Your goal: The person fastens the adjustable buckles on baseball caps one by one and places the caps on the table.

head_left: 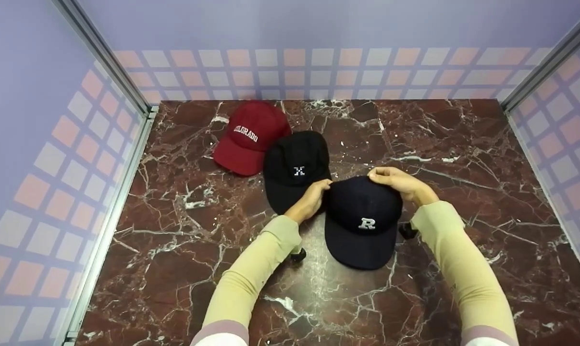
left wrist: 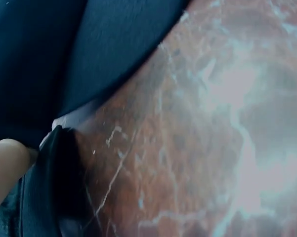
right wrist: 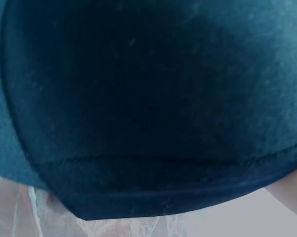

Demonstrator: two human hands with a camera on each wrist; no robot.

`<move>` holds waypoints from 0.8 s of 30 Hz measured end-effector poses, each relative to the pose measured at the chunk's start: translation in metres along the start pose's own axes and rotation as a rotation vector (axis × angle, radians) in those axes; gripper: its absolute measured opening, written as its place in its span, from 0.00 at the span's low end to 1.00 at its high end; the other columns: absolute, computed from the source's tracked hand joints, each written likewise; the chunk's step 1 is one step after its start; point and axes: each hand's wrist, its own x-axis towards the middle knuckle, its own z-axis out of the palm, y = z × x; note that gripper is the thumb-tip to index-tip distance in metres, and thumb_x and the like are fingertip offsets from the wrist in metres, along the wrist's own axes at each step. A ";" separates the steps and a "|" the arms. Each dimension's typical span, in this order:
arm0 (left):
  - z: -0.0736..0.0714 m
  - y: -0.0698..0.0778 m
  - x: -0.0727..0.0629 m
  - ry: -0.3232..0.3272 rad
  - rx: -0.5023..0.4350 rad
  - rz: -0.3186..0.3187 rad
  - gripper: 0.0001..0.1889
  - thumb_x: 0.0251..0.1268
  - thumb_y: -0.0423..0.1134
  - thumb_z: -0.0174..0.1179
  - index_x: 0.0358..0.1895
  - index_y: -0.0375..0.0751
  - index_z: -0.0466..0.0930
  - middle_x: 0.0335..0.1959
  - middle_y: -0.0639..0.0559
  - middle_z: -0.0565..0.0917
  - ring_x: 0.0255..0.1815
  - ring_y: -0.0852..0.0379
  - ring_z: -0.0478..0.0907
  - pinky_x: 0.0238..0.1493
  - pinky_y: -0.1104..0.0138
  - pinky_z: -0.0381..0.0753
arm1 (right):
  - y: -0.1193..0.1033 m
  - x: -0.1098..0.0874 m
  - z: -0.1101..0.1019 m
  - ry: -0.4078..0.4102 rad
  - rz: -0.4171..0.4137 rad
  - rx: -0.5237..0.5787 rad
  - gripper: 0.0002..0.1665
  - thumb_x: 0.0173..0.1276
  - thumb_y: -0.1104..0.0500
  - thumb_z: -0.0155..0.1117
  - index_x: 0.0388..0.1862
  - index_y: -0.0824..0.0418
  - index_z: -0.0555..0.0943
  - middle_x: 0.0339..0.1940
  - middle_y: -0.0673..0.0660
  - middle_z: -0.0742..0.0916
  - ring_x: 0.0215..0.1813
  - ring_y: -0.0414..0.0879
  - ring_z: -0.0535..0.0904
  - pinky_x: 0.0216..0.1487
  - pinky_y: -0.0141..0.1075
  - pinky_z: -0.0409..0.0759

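Both hands hold a navy baseball cap (head_left: 365,206) with a white letter R, its brim toward the person. My left hand (head_left: 314,199) pinches its left edge; in the left wrist view the thumb (left wrist: 7,165) presses against the dark cloth. On the far right of the crown, my right hand (head_left: 399,182) grips the cap with the thumb on top and fingers partly hidden behind it. The navy cap (right wrist: 153,108) fills most of the right wrist view. Just left of it lies a black cap (head_left: 297,154) with a small white emblem, partly covered by the left hand.
A red cap (head_left: 256,125) lettered COLORADO lies at the back left, touching the black one. The tabletop (head_left: 174,269) is dark red marble pattern with white veins. Lilac panels with checkered squares (head_left: 294,57) stand around the back and sides.
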 end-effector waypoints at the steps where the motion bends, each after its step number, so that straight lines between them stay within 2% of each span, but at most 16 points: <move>1: 0.006 0.007 -0.006 0.033 -0.007 -0.002 0.06 0.46 0.30 0.41 0.20 0.40 0.68 0.22 0.53 0.70 0.30 0.58 0.68 0.39 0.69 0.67 | 0.000 0.001 0.001 0.013 -0.009 -0.015 0.07 0.66 0.57 0.49 0.30 0.53 0.74 0.25 0.44 0.78 0.26 0.34 0.73 0.27 0.26 0.72; 2: 0.011 0.015 -0.012 0.062 -0.029 -0.014 0.05 0.45 0.31 0.41 0.19 0.42 0.66 0.20 0.55 0.68 0.27 0.60 0.67 0.36 0.69 0.67 | 0.001 0.001 0.002 0.026 -0.017 -0.026 0.06 0.66 0.57 0.49 0.30 0.52 0.74 0.26 0.44 0.78 0.26 0.34 0.74 0.28 0.26 0.72; 4: 0.023 0.033 -0.026 0.128 -0.014 -0.064 0.07 0.46 0.31 0.36 0.18 0.45 0.61 0.19 0.57 0.65 0.26 0.61 0.64 0.34 0.69 0.66 | 0.001 0.002 0.004 0.048 -0.028 -0.045 0.07 0.66 0.56 0.50 0.31 0.52 0.75 0.27 0.44 0.78 0.27 0.34 0.74 0.29 0.26 0.72; 5: 0.026 0.039 -0.030 0.141 -0.009 -0.081 0.07 0.46 0.31 0.35 0.18 0.45 0.59 0.18 0.57 0.64 0.25 0.61 0.64 0.33 0.69 0.65 | 0.001 0.002 0.004 0.056 -0.030 -0.051 0.07 0.66 0.55 0.50 0.31 0.52 0.75 0.27 0.44 0.78 0.28 0.34 0.74 0.30 0.26 0.72; 7: 0.024 0.038 -0.029 0.110 -0.010 -0.078 0.06 0.44 0.34 0.36 0.17 0.46 0.59 0.16 0.57 0.64 0.23 0.61 0.64 0.30 0.69 0.65 | 0.001 0.002 0.006 0.081 -0.026 -0.046 0.08 0.66 0.54 0.50 0.30 0.52 0.76 0.27 0.44 0.79 0.28 0.35 0.74 0.30 0.27 0.73; 10: 0.009 0.019 -0.015 -0.010 -0.068 -0.029 0.05 0.39 0.38 0.41 0.13 0.50 0.60 0.13 0.59 0.64 0.19 0.62 0.64 0.25 0.70 0.65 | 0.000 0.002 0.007 0.129 -0.025 -0.034 0.10 0.67 0.52 0.49 0.30 0.52 0.76 0.28 0.44 0.79 0.29 0.35 0.75 0.32 0.27 0.73; 12: 0.010 0.022 -0.018 -0.015 -0.075 -0.028 0.06 0.38 0.38 0.42 0.12 0.51 0.58 0.12 0.59 0.63 0.18 0.62 0.61 0.24 0.70 0.63 | 0.000 0.003 0.008 0.174 -0.031 -0.014 0.11 0.67 0.52 0.48 0.30 0.53 0.76 0.27 0.44 0.80 0.29 0.35 0.75 0.32 0.27 0.73; 13: 0.013 0.028 -0.022 -0.002 -0.052 -0.024 0.06 0.38 0.37 0.42 0.12 0.50 0.58 0.12 0.58 0.62 0.17 0.62 0.61 0.24 0.70 0.63 | -0.001 0.003 0.008 0.195 -0.032 -0.008 0.12 0.67 0.51 0.47 0.30 0.53 0.76 0.26 0.44 0.79 0.28 0.35 0.75 0.31 0.27 0.73; 14: 0.019 0.040 -0.030 0.041 -0.016 -0.028 0.07 0.40 0.36 0.41 0.12 0.50 0.57 0.13 0.58 0.61 0.18 0.62 0.60 0.25 0.70 0.62 | -0.001 0.003 0.009 0.220 -0.036 0.000 0.12 0.67 0.51 0.47 0.31 0.54 0.75 0.24 0.44 0.79 0.27 0.35 0.74 0.29 0.27 0.73; 17: 0.041 0.081 -0.061 0.175 0.099 -0.039 0.10 0.45 0.31 0.40 0.12 0.46 0.56 0.13 0.57 0.60 0.19 0.61 0.58 0.26 0.71 0.59 | 0.000 0.003 0.009 0.289 -0.048 0.014 0.14 0.67 0.49 0.46 0.31 0.56 0.74 0.18 0.45 0.79 0.20 0.35 0.72 0.22 0.26 0.69; 18: 0.046 0.092 -0.069 0.194 0.135 -0.030 0.11 0.47 0.31 0.40 0.12 0.45 0.57 0.13 0.57 0.60 0.19 0.62 0.58 0.27 0.72 0.60 | 0.000 0.003 0.009 0.305 -0.052 0.019 0.15 0.67 0.48 0.45 0.31 0.56 0.73 0.16 0.45 0.78 0.18 0.35 0.70 0.20 0.26 0.67; 21: 0.054 0.112 -0.084 0.209 0.202 -0.003 0.13 0.52 0.30 0.44 0.13 0.42 0.60 0.13 0.57 0.62 0.19 0.62 0.58 0.28 0.73 0.60 | 0.002 0.000 0.006 0.302 -0.079 0.034 0.15 0.68 0.48 0.44 0.32 0.57 0.72 0.13 0.46 0.79 0.16 0.36 0.68 0.18 0.26 0.62; 24: 0.057 0.123 -0.091 0.154 0.261 0.014 0.13 0.58 0.32 0.44 0.15 0.39 0.63 0.15 0.56 0.64 0.22 0.62 0.61 0.31 0.74 0.61 | 0.007 -0.005 -0.001 0.200 -0.116 0.068 0.15 0.69 0.50 0.43 0.35 0.57 0.73 0.19 0.48 0.83 0.22 0.38 0.74 0.23 0.27 0.68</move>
